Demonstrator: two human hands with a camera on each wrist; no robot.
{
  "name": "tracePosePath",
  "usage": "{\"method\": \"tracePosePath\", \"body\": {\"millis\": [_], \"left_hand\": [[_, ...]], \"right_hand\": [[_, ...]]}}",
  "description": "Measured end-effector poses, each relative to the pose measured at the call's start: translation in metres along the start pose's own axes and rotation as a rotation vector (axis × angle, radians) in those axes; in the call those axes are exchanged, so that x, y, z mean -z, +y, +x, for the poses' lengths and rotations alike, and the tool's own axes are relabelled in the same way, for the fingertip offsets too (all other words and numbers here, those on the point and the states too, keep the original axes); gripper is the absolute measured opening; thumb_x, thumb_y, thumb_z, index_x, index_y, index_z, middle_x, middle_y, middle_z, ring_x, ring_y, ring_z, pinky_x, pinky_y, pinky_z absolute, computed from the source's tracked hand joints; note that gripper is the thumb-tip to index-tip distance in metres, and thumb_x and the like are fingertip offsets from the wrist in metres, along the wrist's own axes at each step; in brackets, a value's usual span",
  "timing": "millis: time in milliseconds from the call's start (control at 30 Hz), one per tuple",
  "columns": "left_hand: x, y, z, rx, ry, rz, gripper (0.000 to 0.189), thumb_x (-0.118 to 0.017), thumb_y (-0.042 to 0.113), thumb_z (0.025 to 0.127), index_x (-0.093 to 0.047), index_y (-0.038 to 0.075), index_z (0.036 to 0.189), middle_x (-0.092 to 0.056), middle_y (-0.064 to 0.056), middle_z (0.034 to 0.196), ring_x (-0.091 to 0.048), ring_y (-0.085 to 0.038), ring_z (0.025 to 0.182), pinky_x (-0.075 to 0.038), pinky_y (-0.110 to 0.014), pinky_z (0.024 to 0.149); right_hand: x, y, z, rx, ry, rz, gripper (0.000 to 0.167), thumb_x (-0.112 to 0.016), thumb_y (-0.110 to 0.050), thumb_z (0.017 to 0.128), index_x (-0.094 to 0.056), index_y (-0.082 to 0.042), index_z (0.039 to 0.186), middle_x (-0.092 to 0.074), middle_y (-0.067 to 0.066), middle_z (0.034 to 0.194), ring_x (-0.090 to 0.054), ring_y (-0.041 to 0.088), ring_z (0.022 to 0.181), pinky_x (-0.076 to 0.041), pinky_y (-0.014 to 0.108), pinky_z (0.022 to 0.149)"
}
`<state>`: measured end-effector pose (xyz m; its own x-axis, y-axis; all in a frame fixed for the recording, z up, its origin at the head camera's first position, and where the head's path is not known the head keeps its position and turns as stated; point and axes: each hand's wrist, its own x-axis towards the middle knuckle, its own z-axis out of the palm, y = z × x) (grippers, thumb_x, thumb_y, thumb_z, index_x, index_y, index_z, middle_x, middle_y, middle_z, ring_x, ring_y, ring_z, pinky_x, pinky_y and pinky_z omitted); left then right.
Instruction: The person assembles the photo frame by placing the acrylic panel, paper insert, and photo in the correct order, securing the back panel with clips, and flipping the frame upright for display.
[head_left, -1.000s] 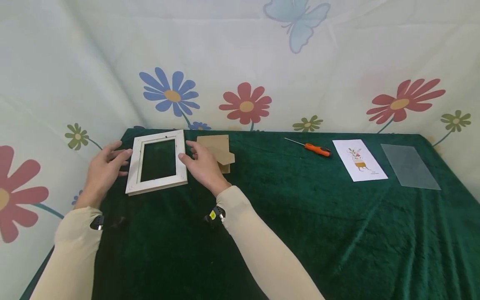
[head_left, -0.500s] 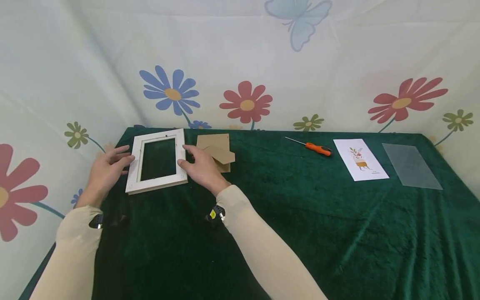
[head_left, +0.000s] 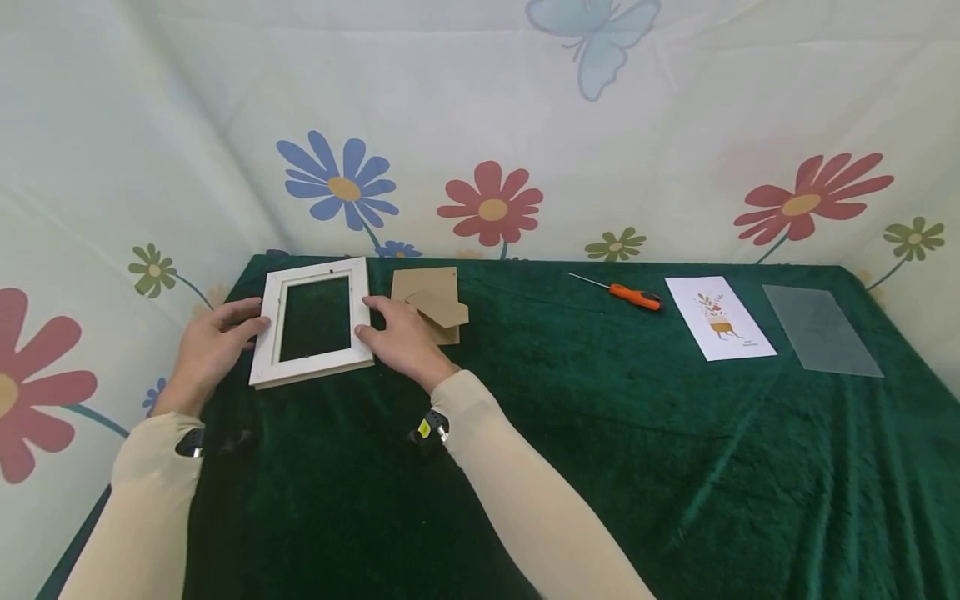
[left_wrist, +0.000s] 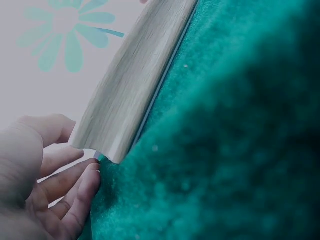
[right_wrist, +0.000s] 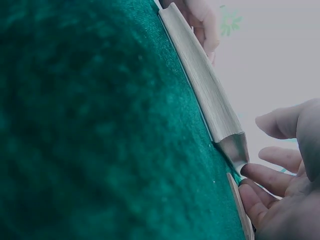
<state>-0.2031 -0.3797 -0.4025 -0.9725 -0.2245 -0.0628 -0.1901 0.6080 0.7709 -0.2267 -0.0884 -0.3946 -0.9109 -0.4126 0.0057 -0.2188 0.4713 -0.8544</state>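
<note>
The left hand (head_left: pixel 215 340) and right hand (head_left: pixel 405 337), fingers parted, touch opposite sides of one white frame (head_left: pixel 318 366) on the cloth (head_left: pixel 585 433), left of one cardboard backing (head_left: pixel 431 287), one screwdriver (head_left: pixel 633 297), one picture (head_left: pixel 720 321) and one clear sheet (head_left: pixel 822 331).

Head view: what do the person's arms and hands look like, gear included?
Plain cream long sleeves, left sleeve and right sleeve. Left hand and right hand ungloved. Left wrist device: black, silvery bit. Right wrist device: the same, plus a yellow patch.
</note>
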Motion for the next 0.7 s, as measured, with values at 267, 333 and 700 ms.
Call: {"method": "tracePosePath", "body": {"millis": [267,333,700], "left_hand": [[-0.0003,-0.0006,0.0008,-0.006,-0.005,0.021,0.073,-0.054,0.052,0.108,-0.041,0.006,0.163,-0.045,-0.026,0.160,-0.053,-0.047,0.134,-0.043,-0.065,0.111],[-0.0004,0.0003,0.0006,0.002,-0.005,0.019,0.072,-0.054,0.051,0.108,-0.041,0.006,0.163,-0.046,-0.026,0.160,-0.053,-0.047,0.135,-0.043,-0.065,0.112],[0.0018,0.0026,0.0007,0.063,0.032,-0.009,0.072,-0.059,0.058,0.104,-0.049,0.015,0.160,-0.052,-0.017,0.157,-0.055,-0.041,0.138,-0.044,-0.058,0.113]], "right_hand": [[-0.0012,0.0007,0.0010,-0.004,-0.005,-0.025,0.053,-0.063,-0.032,0.108,-0.052,-0.021,0.158,-0.050,-0.002,0.160,-0.047,0.020,0.137,-0.046,0.047,0.114],[-0.0014,0.0006,0.0011,0.000,-0.007,-0.036,0.052,-0.063,-0.032,0.108,-0.052,-0.021,0.158,-0.051,-0.001,0.159,-0.047,0.020,0.135,-0.046,0.046,0.113],[-0.0028,0.0002,0.0011,0.014,0.010,-0.021,0.054,-0.064,-0.030,0.108,-0.051,-0.018,0.159,-0.049,0.000,0.161,-0.046,0.021,0.146,-0.041,0.045,0.118]]}}
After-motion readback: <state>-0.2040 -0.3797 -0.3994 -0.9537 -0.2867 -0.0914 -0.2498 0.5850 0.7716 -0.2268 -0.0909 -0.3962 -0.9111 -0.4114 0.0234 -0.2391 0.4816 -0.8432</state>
